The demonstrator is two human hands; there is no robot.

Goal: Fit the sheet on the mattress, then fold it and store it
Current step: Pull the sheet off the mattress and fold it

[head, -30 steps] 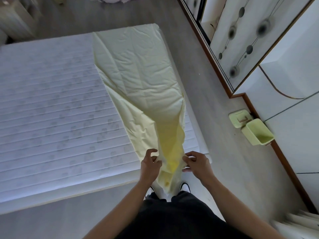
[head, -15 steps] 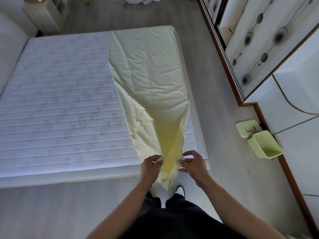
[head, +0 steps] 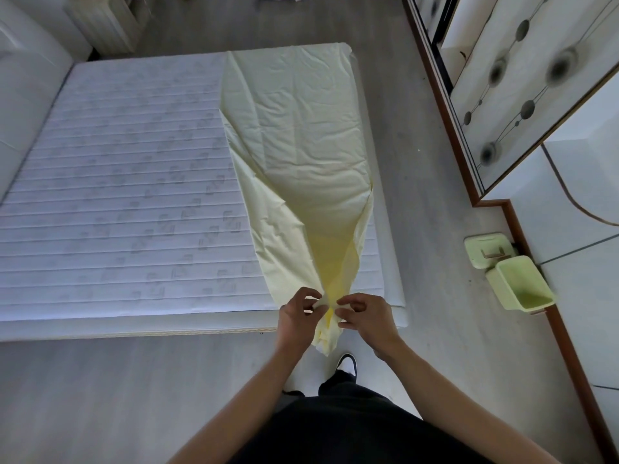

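A pale yellow sheet (head: 294,128) lies folded lengthwise along the right strip of the white quilted mattress (head: 127,182). Its near end narrows to a bunched point lifted off the mattress at the front right corner. My left hand (head: 296,316) and my right hand (head: 363,316) pinch that bunched end from either side, fingertips almost touching. A short tail of sheet hangs below my hands, over the floor. The far end of the sheet reaches the mattress's far right corner.
A wardrobe with patterned sliding doors (head: 522,78) runs along the right. A light green bin (head: 519,289) with its lid (head: 487,249) beside it sits on the grey floor by the wardrobe. A white cabinet (head: 107,21) stands beyond the bed.
My hands have drawn closer together on the sheet's near end, gathering it narrower. The view has pulled back, showing more of the mattress and floor.
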